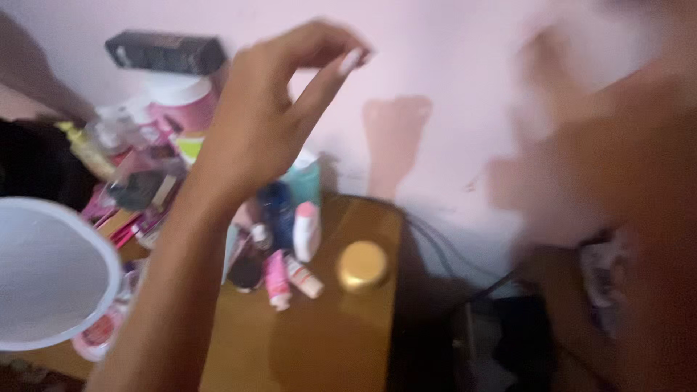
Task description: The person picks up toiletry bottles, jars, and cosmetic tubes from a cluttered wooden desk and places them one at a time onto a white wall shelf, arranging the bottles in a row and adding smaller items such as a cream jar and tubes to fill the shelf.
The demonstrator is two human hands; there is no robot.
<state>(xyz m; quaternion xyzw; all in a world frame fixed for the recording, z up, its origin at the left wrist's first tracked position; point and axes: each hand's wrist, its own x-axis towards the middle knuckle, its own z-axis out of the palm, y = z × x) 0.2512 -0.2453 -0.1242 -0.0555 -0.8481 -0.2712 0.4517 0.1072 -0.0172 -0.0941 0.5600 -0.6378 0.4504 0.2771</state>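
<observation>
Left hand [261, 120]: raised in front of the pink wall [450, 65], fingers loosely spread, thumb and forefinger curled toward each other, holding nothing.
Right hand [617, 145]: a heavy blur at the right edge; whether its fingers are spread or pressed together cannot be told.
Below the left hand: small bottles and tubes crowd the far left of the wooden table [327, 341], among them a white bottle with a pink cap [306, 231] and a teal bottle [303, 178].
Gold round lid [362, 266]: on the table, just right of the bottles.
White round rim [51, 272]: near left, beside the forearm.
Dark box [165, 51]: far left, atop a pink jar [185, 101].
</observation>
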